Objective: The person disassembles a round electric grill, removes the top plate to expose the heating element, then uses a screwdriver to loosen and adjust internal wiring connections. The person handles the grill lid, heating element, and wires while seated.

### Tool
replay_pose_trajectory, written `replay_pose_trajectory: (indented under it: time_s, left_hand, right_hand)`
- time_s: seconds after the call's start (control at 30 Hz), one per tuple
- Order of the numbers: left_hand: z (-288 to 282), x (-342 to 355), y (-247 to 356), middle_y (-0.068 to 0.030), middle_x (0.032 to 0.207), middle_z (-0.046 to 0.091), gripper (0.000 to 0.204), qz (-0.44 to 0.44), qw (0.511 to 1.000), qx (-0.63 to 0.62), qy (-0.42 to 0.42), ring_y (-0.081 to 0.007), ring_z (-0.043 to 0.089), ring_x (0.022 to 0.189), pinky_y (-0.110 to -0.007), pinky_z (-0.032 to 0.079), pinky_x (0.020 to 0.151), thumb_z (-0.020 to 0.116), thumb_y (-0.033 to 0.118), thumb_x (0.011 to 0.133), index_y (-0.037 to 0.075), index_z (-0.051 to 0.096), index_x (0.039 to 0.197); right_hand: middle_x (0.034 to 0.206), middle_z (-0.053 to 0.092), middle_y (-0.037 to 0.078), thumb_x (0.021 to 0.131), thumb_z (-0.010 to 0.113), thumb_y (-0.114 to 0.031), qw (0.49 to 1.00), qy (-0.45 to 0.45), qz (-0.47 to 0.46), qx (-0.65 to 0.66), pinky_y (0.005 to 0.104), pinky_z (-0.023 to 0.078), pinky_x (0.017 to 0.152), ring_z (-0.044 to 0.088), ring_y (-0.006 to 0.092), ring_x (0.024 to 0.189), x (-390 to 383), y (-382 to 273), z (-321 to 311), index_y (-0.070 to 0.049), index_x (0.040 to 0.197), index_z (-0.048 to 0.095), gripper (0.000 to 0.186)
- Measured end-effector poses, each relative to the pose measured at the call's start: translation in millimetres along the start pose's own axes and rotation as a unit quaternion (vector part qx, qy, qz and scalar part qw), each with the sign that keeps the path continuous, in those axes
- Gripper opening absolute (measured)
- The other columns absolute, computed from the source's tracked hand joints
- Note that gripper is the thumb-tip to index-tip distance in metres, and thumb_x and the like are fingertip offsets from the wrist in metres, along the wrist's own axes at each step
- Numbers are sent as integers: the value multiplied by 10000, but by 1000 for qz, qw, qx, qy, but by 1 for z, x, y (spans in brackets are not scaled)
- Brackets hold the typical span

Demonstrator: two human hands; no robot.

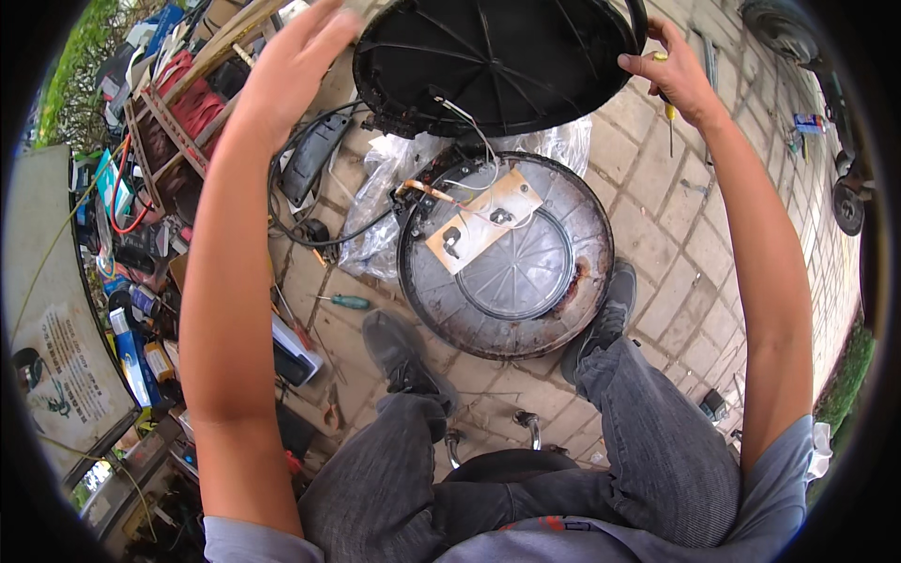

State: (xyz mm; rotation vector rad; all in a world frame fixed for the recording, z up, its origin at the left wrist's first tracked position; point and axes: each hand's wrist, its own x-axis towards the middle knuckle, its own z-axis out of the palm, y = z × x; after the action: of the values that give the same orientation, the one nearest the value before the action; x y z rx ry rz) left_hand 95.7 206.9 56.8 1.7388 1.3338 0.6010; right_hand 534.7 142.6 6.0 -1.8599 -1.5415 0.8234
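With left hand (298, 56) spread beside the far lid (549, 56) and right hand (679, 83) clamped on a screwdriver (669, 112), steady support likely best spared the wires (458, 111).

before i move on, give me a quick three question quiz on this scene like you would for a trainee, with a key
1. Multiple choice: beside the black lid, which tool does the right hand hold?
A) pliers
B) yellow screwdriver
C) wrench

2. True or false: the green screwdriver lies inside the round metal pan.

3. Open: which flat, pale thing with dark patches lies across the pan?

Key:
1. B
2. False; it lies on the paving, left of the pan.
3. A board.
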Motion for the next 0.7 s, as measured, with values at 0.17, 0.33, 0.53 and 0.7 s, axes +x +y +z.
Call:
replay_pose_trajectory:
  time_s: [0.17,0.33,0.53,0.7]
  left_hand:
    - [18,-24,-94,-158,1458,569,736,-294,935,-185,66,-262,572,1279,-408,431,1060,524,611,1010,57,472,1492]
    - [47,-47,-128,-124,1355,627,687,-326,936,-119,-58,-235,580,1224,-394,423,1058,557,581,1008,35,524,1425]
    - [71,-60,-106,-119,1325,645,524,-214,962,-74,-155,-202,563,1254,-343,403,1082,586,395,1044,-6,585,1382]
    - [94,-59,-92,-194,1275,685,482,-142,971,-80,-177,-245,652,1168,-362,497,1003,641,267,1013,-73,590,1351]
  right_hand:
    - [1258,598,117,721,887,-456,999,12,16,40,298,510,654,633,149,888,-2,2,3,19,1412,470,937]
    - [1089,633,105,724,892,-427,996,19,54,63,257,488,596,596,122,771,-1,6,-3,43,1373,488,897]
    - [1024,619,72,761,857,-438,994,8,90,60,250,481,577,572,111,730,-11,23,-10,58,1352,492,854]
    - [1090,647,117,747,870,-409,994,38,85,64,259,489,569,603,124,711,-27,37,-14,76,1320,505,835]
